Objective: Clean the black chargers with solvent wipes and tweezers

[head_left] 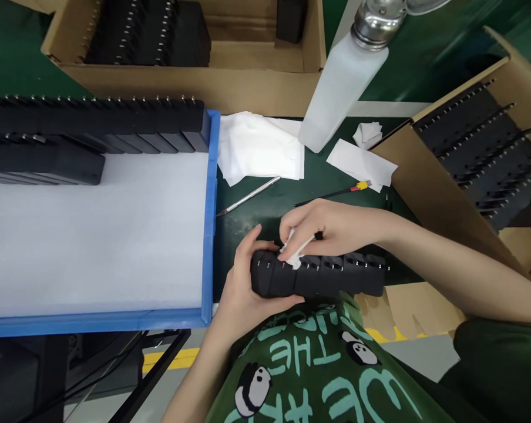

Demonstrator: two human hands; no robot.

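Observation:
A row of several black plastic adapter-like blocks with metal pins on top lies at the table's near edge, close to the shirt. My left hand is wrapped around the row's left end, thumb on the near side and fingers on the far side. Pinched in my right hand is a crumpled white wipe, pressed against the tops of the blocks toward the left. What lies under the wipe is hidden.
To the left, a blue-rimmed tray holds rows of black blocks. Beyond the hands are white wipes, a craft knife, a cable and a pump bottle. Cardboard boxes with black blocks stand behind and right.

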